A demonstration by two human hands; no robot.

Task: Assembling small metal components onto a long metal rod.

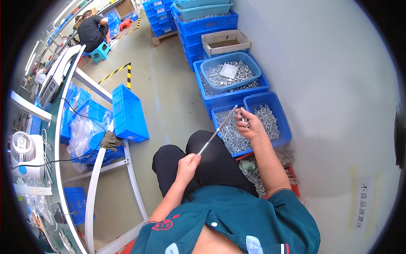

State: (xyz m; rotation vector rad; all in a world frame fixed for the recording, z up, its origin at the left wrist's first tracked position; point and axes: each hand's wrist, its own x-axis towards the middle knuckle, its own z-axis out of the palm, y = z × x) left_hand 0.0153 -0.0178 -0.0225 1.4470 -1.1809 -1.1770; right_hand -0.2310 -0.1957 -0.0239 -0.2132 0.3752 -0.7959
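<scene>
A long thin metal rod (pixel 217 130) slants up and away from my lap toward the right. My left hand (pixel 187 168) is closed round its near end, above my thighs. Close to the rod's far tip, my right hand (pixel 252 127) is curled with several small shiny metal parts in its fingers; their exact kind is too small to tell. Under that hand stands a blue bin (pixel 287 127) full of the same sort of small silvery parts, split into a left and a right heap by a blue wall.
Beyond it, a light blue basin (pixel 259 70) of metal parts with a white card rests in a larger blue crate (pixel 206 98). Stacked blue crates (pixel 230 21) rise behind. At left are a white-framed workbench (pixel 95 186), a fan (pixel 26 149) and a blue crate (pixel 127 112). Far off, a person (pixel 91 31) sits.
</scene>
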